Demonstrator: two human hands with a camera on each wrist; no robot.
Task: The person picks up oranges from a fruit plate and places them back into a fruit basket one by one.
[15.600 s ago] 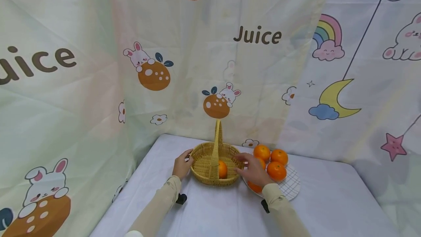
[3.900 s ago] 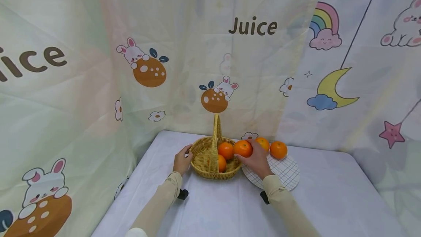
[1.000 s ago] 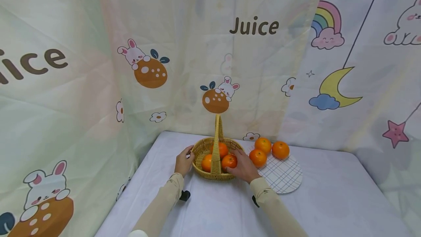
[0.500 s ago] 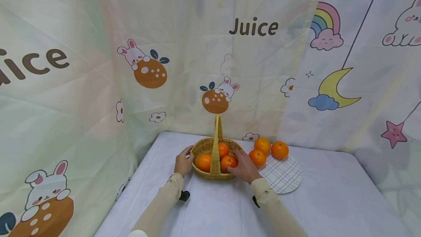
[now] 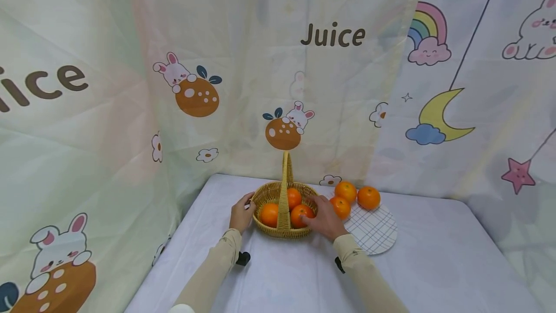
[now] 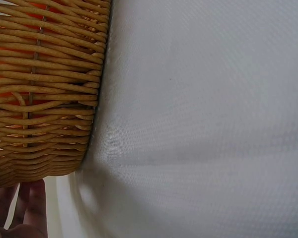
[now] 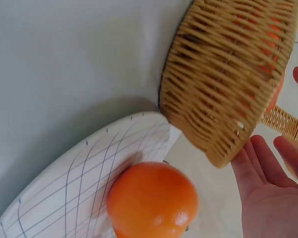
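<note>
A woven wicker basket (image 5: 284, 232) with a tall hoop handle stands on the table, with three oranges inside. One orange (image 5: 269, 215) lies left of the handle, another (image 5: 294, 198) behind it, and a third (image 5: 301, 216) near the right end. My left hand (image 5: 241, 214) holds the basket's left rim; in the left wrist view its fingers (image 6: 36, 201) touch the woven end. My right hand (image 5: 326, 217) is at the right rim, fingers spread beside the third orange. In the right wrist view, the right hand (image 7: 275, 198) has thumb and fingers apart, gripping nothing.
To the right lies a round white plate (image 5: 378, 235) with a blue grid. Three oranges sit towards its back: a front one (image 5: 340, 207), a rear one (image 5: 345, 191) and a right one (image 5: 368, 198). White cloth covers the table (image 5: 434, 255); printed curtains (image 5: 339, 110) hang close behind.
Since several seconds ago, the right hand has brought an orange into the basket. In the last second its fingers loosened and drew slightly right. The left hand stays at the rim.
</note>
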